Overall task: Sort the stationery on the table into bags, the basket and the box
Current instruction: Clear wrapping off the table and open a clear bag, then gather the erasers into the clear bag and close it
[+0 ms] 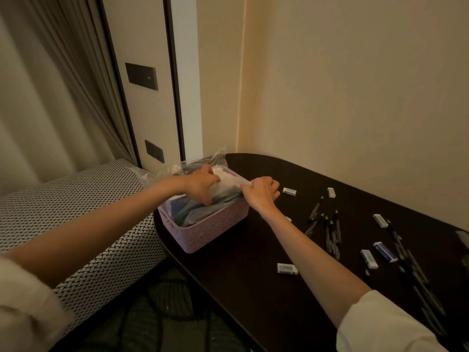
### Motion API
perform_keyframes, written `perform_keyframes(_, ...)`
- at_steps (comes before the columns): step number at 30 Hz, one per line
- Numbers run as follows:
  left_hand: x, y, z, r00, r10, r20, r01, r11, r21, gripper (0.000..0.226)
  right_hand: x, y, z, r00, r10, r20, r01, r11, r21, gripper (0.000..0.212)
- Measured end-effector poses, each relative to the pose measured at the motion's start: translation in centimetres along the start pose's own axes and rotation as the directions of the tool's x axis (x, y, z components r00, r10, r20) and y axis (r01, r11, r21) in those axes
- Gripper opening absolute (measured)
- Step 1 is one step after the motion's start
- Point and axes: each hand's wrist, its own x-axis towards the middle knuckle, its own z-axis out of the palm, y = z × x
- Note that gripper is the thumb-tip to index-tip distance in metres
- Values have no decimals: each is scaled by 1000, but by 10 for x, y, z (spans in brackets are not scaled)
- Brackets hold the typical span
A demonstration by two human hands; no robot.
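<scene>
My right hand (262, 193) pinches the near edge of a clear bag (229, 182) at the basket's right rim, fingers curled tight on the plastic, while my left hand (200, 184) reaches into the basket (210, 231) with fingers bent down onto the same bag; I judge it is gripping the plastic there, though the fingertips are partly hidden. The pink basket sits at the table's left end, close to the edge, stuffed with crumpled plastic and something dark and blue I can't make out. I take the step to be getting a bag free, or opening its mouth, so the loose stationery can go in. To do it well I would keep my right pinch on a single layer of the film and draw with my left slowly, so the sheets part rather than stretch, and I would hold the basket down with my wrist, since a tug could slide it off the table (253, 288). Off to my right lie the things still to sort: an eraser (289, 191) just beyond my knuckles, more erasers scattered farther out, a bunch of pens (332, 233), and a blue-sleeved eraser (386, 252). The erasers' sleeves carry printing, one what may be a barcode, but it is all too small and blurred to read; no brand is legible anywhere.
</scene>
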Motion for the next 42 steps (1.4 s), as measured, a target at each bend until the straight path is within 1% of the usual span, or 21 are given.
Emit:
perform_keyframes(2, 0, 5, 6, 996, 13, -87, -8, 999, 53, 63, 4, -2, -1, 999, 29, 39, -29, 1000, 2, 39)
perform_keyframes(4, -3, 10, 14, 981, 91, -174, -81, 995, 63, 62, 9, -3, -1, 996, 55, 72, -56, 998, 11, 40)
perform_keyframes(5, -4, 11, 17, 972, 138, -188, -132, 990, 46, 61, 11, -3, -1, 994, 69, 86, -70, 997, 17, 41)
perform_keyframes(7, -4, 11, 23, 976, 185, -119, -187, 982, -8, 56, 15, -3, 1, 988, 95, 123, -101, 994, 40, 41)
perform_keyframes(9, -2, 8, 28, 987, 158, -18, -159, 987, -26, 58, 19, -3, 2, 983, 108, 147, -119, 991, 62, 42)
perform_keyframes(10, -2, 6, 30, 989, 147, 8, -147, 989, -25, 60, 20, -4, 3, 982, 111, 154, -122, 990, 65, 44)
perform_keyframes(14, 1, 4, 34, 990, 134, 51, -133, 991, -26, 65, 22, -5, 4, 980, 88, 177, -95, 995, 35, 51)
perform_keyframes(16, 3, 3, 36, 992, 111, 65, -110, 994, -14, 67, 26, -3, 4, 973, 91, 214, -111, 990, 85, 54)
perform_keyframes(18, 7, 1, 41, 993, 85, 80, -86, 996, 1, 70, 25, -3, 6, 974, 84, 212, -114, 984, 136, 61)
perform_keyframes(20, 10, -1, 44, 990, 83, 115, -83, 997, 0, 73, 20, -1, 9, 994, 26, 105, -36, 995, 90, 60)
perform_keyframes(21, 11, -2, 45, 986, 85, 141, -82, 996, -27, 74, 16, 2, 11, 999, -41, 2, 41, 998, 54, 52)
perform_keyframes(23, 14, -6, 45, 977, 97, 190, -78, 992, -102, 76, 8, 8, 12, 961, -193, -196, 190, 981, -36, 31)
perform_keyframes(24, 14, -8, 45, 974, 100, 205, -74, 989, -130, 77, 5, 11, 11, 938, -250, -240, 231, 967, -104, 24)
perform_keyframes(25, 14, -9, 46, 973, 102, 206, -71, 986, -153, 78, 3, 13, 11, 926, -288, -244, 251, 952, -172, 21)
perform_keyframes(26, 13, -10, 46, 974, 100, 204, -66, 983, -169, 77, 1, 15, 10, 924, -309, -226, 261, 940, -219, 22)
perform_keyframes(28, 14, -7, 47, 979, 90, 182, -57, 982, -179, 76, 2, 18, 11, 936, -305, -174, 263, 937, -230, 28)
perform_keyframes(33, 15, -7, 50, 985, 113, 128, -90, 981, -170, 74, 1, 21, 11, 966, -256, 45, 258, 963, -73, 32)
perform_keyframes(37, 11, -10, 48, 989, 131, 73, -117, 978, -172, 73, 2, 26, 6, 938, -292, 188, 304, 952, -34, 35)
perform_keyframes(39, 4, -8, 43, 987, 146, 73, -128, 970, -208, 70, 2, 34, 3, 934, -314, 173, 315, 949, 20, 30)
perform_keyframes(41, -5, -5, 37, 988, 134, 72, -111, 959, -261, 61, -5, 42, -7, 943, -319, 90, 313, 947, 75, 22)
perform_keyframes(42, -9, -4, 36, 993, 109, 42, -91, 949, -301, 55, -11, 45, -14, 947, -318, 51, 314, 946, 86, 21)
